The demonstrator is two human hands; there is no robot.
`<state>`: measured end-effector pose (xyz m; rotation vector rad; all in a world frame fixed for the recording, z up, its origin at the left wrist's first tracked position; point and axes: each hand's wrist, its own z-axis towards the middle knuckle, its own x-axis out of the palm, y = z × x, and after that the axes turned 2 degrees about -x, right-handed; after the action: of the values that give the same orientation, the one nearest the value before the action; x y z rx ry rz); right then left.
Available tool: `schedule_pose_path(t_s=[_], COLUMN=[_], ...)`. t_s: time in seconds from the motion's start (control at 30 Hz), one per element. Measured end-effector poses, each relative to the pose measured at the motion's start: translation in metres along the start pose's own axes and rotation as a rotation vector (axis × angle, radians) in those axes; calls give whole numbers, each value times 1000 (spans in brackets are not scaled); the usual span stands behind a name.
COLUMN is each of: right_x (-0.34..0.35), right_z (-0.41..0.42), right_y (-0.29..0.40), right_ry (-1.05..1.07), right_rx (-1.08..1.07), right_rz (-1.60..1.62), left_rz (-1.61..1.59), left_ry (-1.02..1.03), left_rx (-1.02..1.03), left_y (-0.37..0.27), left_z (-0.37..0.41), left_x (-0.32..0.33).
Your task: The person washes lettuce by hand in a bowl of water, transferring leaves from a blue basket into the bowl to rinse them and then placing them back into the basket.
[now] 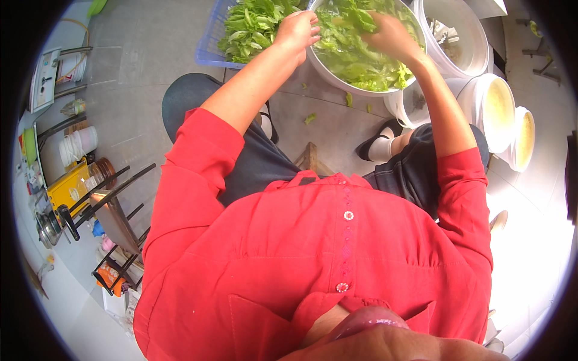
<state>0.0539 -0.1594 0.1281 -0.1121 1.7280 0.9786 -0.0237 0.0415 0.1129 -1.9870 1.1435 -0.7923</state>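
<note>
A round white tub (332,81) full of water and green leafy lettuce (361,58) stands on the floor before me. My right hand (390,36) is over the tub, blurred, with its fingers among the leaves; whether it grips any is unclear. At the tub's left rim is my left hand (298,34), its fingers curled towards the rim; its palm side is partly hidden. Left of the tub, a blue plastic basket (210,40) holds a pile of leafy greens (253,31), partly behind my left forearm.
Several white buckets (485,113) stand to the right, near my foot. Behind them is a larger white tub (478,49) with scraps inside. Loose leaf bits (310,118) lie on the grey tiled floor. A black metal rack (108,194) with containers stands at far left.
</note>
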Motion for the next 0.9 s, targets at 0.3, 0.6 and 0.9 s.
schedule_pose_path(t_s=[0.3, 0.6, 0.9], right_x=[56, 19, 29], right_z=[-19, -4, -2], right_y=[-10, -52, -43], right_ry=[419, 298, 360], right_rx=[82, 352, 357], right_rz=[-432, 52, 147], left_rz=[-5, 3, 9], left_ry=[33, 23, 8], left_rx=[-17, -21, 13], left_y=[10, 10, 3], left_z=[20, 19, 5], left_x=[1, 3, 2])
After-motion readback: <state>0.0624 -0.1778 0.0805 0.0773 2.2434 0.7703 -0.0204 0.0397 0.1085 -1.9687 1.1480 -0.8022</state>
